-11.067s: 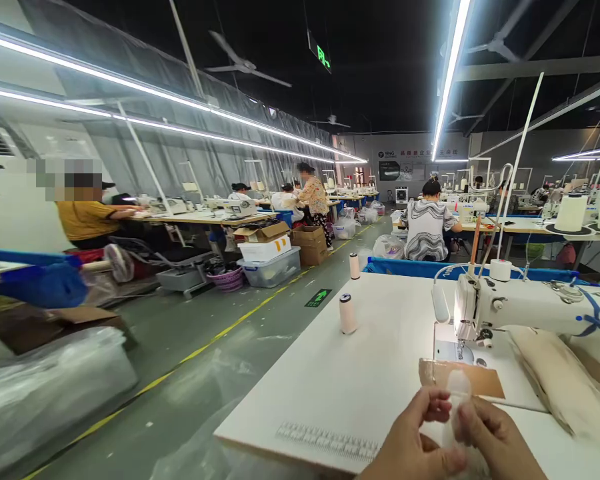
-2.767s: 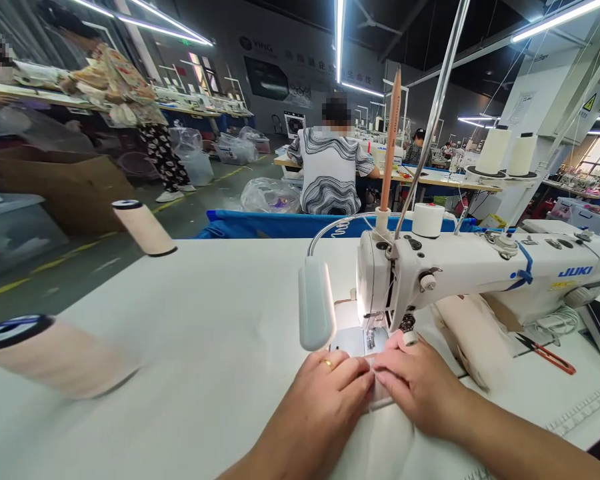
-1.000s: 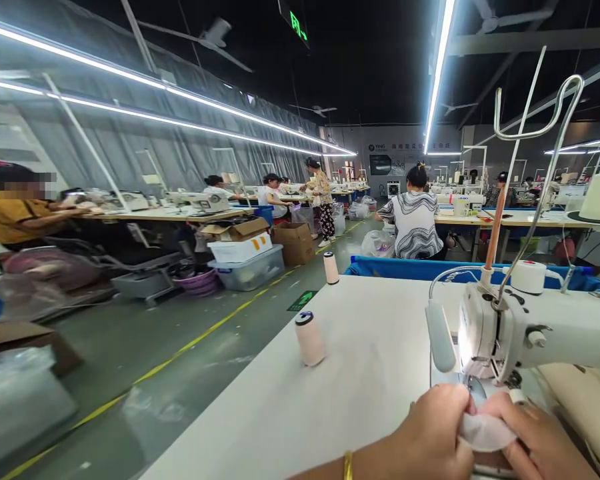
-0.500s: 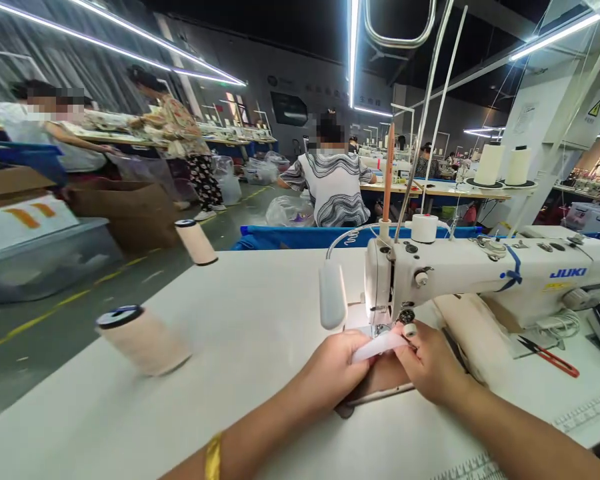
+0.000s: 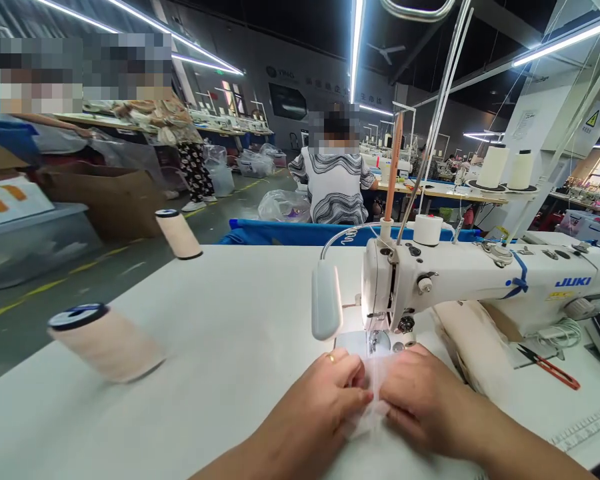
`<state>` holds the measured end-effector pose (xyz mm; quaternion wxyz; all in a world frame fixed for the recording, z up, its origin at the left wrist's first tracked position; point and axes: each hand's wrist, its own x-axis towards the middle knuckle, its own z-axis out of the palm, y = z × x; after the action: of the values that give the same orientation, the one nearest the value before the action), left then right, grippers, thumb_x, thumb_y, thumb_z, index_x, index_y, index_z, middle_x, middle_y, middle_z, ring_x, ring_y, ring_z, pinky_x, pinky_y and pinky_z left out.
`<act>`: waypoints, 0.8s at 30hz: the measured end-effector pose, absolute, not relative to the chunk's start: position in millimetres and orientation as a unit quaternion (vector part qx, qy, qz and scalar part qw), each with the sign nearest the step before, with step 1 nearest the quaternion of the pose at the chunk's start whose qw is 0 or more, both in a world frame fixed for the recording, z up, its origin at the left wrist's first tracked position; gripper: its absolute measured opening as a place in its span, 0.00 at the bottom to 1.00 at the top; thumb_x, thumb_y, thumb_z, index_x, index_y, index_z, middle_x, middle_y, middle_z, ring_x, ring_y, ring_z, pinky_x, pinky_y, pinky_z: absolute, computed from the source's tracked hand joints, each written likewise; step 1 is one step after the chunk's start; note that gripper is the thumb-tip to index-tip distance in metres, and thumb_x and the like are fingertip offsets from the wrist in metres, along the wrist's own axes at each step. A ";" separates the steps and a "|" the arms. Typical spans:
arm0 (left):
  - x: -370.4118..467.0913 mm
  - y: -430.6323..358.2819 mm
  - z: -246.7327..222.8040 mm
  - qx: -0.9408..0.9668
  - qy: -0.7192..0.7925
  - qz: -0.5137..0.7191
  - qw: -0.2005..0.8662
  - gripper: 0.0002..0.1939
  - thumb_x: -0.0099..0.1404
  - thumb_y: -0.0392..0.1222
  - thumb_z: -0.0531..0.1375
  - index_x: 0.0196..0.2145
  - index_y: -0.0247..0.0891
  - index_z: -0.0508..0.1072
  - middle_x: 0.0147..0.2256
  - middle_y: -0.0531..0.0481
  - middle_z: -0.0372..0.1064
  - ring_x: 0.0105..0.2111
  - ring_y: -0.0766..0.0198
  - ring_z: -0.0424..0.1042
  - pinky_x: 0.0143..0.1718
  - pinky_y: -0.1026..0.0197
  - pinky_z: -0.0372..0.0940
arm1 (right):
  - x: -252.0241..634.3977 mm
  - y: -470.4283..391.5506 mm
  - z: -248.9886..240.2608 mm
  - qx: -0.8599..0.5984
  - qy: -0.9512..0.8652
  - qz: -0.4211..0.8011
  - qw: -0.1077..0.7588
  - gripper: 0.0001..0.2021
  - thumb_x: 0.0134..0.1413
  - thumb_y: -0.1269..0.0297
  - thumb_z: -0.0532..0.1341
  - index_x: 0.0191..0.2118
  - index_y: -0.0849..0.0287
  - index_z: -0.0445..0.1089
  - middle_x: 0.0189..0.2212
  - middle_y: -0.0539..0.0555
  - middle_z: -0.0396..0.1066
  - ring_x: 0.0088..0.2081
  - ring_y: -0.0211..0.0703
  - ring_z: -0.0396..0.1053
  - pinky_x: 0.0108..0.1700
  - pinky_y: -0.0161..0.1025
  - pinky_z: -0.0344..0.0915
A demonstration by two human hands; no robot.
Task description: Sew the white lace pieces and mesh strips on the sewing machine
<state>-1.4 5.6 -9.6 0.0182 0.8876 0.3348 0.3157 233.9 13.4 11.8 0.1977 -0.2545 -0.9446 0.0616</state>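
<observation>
A thin, sheer white piece of fabric (image 5: 375, 407) lies between my two hands, just in front of the sewing machine's needle area. My left hand (image 5: 325, 397) is closed on its left side, thumb pointing inward, a ring on one finger. My right hand (image 5: 423, 403) is closed on the right side with bent fingers. Both hands rest low over the table, close together. The white sewing machine (image 5: 460, 273) stands right behind them, its presser foot (image 5: 376, 341) above the metal plate. The fabric's lower part is blurred and partly hidden by the hands.
Two peach thread cones (image 5: 107, 343) stand on the white table (image 5: 220, 320) at the left. A lamp (image 5: 326, 300) hangs beside the needle. Orange-handled thread snips (image 5: 555, 370), a cream cloth (image 5: 475, 340) and a ruler (image 5: 587, 427) lie to the right. A person (image 5: 335, 180) sits ahead.
My hands have come back toward me from the needle and turned knuckles-up. The white fabric, folded as a strip before, is now spread between them in front of the plate. The view has shifted slightly.
</observation>
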 end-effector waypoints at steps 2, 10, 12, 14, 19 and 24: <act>-1.9 0.8 -19.3 0.884 0.315 0.344 -0.018 0.19 0.70 0.29 0.53 0.28 0.42 0.78 0.29 0.49 0.66 0.29 0.60 0.60 0.31 0.58 0.53 | 235.7 10.3 14.3 -0.250 -0.950 0.047 0.179 0.10 0.64 0.70 0.60 0.32 0.54 0.60 0.31 0.48 0.71 0.36 0.43 0.66 0.42 0.42 0.58; -1.6 5.1 -24.5 0.882 0.309 0.356 -0.028 0.17 0.68 0.25 0.52 0.31 0.41 0.76 0.29 0.49 0.68 0.29 0.59 0.62 0.33 0.56 0.54 | 237.5 13.5 10.3 -0.264 -0.947 0.029 0.180 0.09 0.64 0.72 0.60 0.33 0.54 0.61 0.33 0.49 0.72 0.37 0.44 0.66 0.42 0.42 0.58; -1.4 7.8 -21.3 0.879 0.311 0.360 -0.038 0.18 0.70 0.26 0.51 0.31 0.41 0.76 0.29 0.49 0.67 0.29 0.59 0.62 0.32 0.57 0.54 | 237.5 15.3 8.1 -0.271 -0.945 0.020 0.181 0.09 0.64 0.73 0.60 0.33 0.54 0.61 0.33 0.49 0.72 0.36 0.44 0.66 0.42 0.41 0.58; -1.3 10.7 -19.1 0.878 0.312 0.361 -0.039 0.19 0.71 0.26 0.49 0.32 0.40 0.77 0.29 0.49 0.68 0.29 0.59 0.61 0.31 0.57 0.54 | 237.3 17.0 6.5 -0.282 -0.942 0.008 0.180 0.09 0.63 0.74 0.59 0.33 0.54 0.61 0.32 0.49 0.72 0.35 0.44 0.65 0.43 0.41 0.57; -2.7 18.6 -17.7 0.880 0.327 0.344 -0.014 0.18 0.74 0.32 0.50 0.38 0.41 0.80 0.32 0.48 0.68 0.31 0.58 0.63 0.31 0.58 0.55 | 236.0 21.1 2.4 -0.305 -0.935 -0.014 0.178 0.09 0.59 0.77 0.58 0.33 0.54 0.61 0.30 0.49 0.71 0.34 0.46 0.63 0.41 0.42 0.56; -3.5 19.9 -11.4 0.878 0.345 0.332 0.029 0.18 0.77 0.37 0.50 0.32 0.40 0.75 0.32 0.49 0.68 0.30 0.60 0.64 0.30 0.60 0.57 | 232.7 24.8 -3.1 -0.322 -0.926 -0.020 0.197 0.10 0.56 0.78 0.57 0.32 0.54 0.60 0.28 0.49 0.69 0.33 0.47 0.62 0.39 0.41 0.55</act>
<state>-3.5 19.9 -11.4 0.0292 0.8776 0.3447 0.3319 232.7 24.8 -3.1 0.1971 -0.3219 -0.9258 -0.0196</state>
